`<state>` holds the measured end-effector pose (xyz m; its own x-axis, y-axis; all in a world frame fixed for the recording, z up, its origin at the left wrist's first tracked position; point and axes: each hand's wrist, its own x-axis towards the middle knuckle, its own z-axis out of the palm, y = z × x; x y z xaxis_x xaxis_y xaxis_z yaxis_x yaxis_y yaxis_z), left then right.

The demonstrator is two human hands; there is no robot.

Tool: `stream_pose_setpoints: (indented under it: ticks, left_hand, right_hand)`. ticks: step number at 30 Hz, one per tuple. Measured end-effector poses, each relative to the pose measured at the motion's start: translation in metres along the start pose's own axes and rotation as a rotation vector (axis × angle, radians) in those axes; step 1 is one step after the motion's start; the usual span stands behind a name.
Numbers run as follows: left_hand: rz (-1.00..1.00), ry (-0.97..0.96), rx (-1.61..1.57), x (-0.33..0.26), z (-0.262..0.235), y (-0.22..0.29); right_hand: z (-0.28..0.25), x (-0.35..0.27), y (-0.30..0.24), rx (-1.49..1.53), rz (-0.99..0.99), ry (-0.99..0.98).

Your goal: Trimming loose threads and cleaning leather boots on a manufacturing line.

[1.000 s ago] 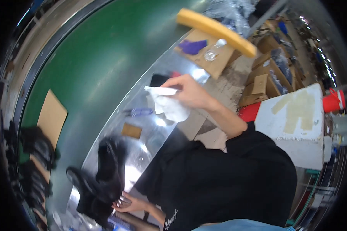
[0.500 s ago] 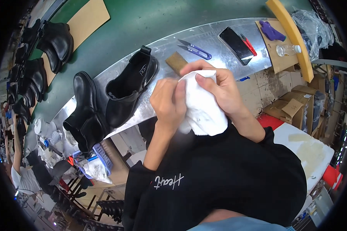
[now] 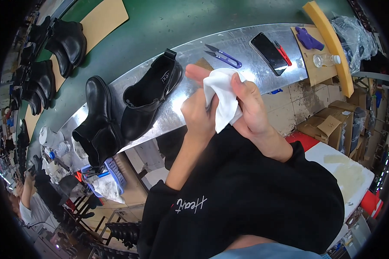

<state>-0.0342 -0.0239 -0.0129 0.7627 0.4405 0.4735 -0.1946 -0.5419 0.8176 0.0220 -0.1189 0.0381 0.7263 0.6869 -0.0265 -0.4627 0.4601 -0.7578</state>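
Both my hands hold a white cloth [image 3: 221, 97] in front of my chest, above the near edge of a shiny metal bench [image 3: 242, 47]. My left hand [image 3: 199, 116] grips the cloth from the left, my right hand [image 3: 250, 110] from the right, with its fingers folded over the top. Two black ankle boots lie on the bench to my left: one [image 3: 149, 97] close to my left hand, the other [image 3: 97, 125] further left near the bench end.
On the bench lie purple snips [image 3: 222, 56], a black phone [image 3: 269, 47] with a red pen beside it, and a board [image 3: 313, 58] with a purple item and a small clear bottle. More black boots [image 3: 58, 52] rest on the green belt. A co-worker's arm [image 3: 26, 194] shows lower left.
The view has swung from the bench's right end to the boots. My left hand has come up to join the right on the cloth, and both now hold it lower and closer.
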Motion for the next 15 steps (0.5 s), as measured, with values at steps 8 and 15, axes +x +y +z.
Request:
stream_pose_setpoints:
  ticks: [8,15]
  left_hand:
    - [0.034,-0.158,0.349,0.005,-0.003,-0.002]
    - [0.057,-0.247,0.32,0.002,0.006,0.022]
  right_hand:
    - [-0.005,0.013,-0.004,-0.52,-0.306,-0.115]
    - [-0.005,0.021,-0.006,-0.342,-0.21,0.14]
